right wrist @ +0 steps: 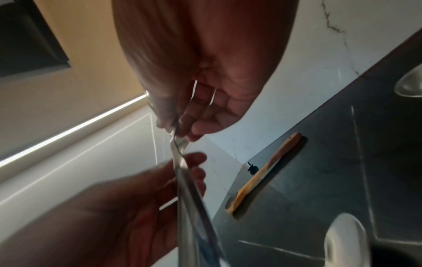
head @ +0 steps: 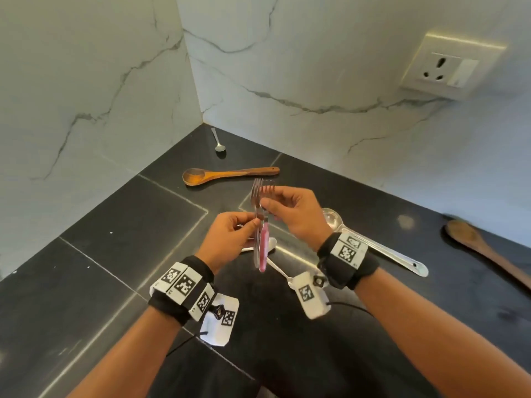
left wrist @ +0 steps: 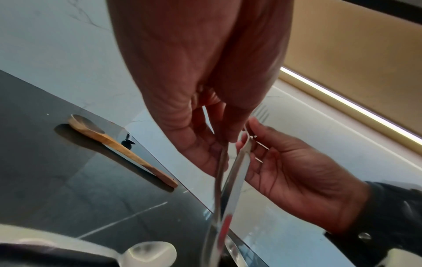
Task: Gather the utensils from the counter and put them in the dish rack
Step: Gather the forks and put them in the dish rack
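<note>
Forks point(head: 256, 193): two, plus a pink-handled utensil point(head: 263, 248), bunched upright.
Left hand point(head: 230, 237): grip pinching the bunch.
Right hand point(head: 293, 214): pinching the forks' necks.
Surface point(head: 115, 254): two wooden spoons, roughly three metal ones.

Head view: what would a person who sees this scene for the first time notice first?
First, the two hands meeting above the dark counter: the left hand and the right hand together pinch a bundle of forks, prongs up, one handle pink. Behind them a wooden spoon lies on the counter, and a small metal spoon lies in the corner by the marble wall.
</note>
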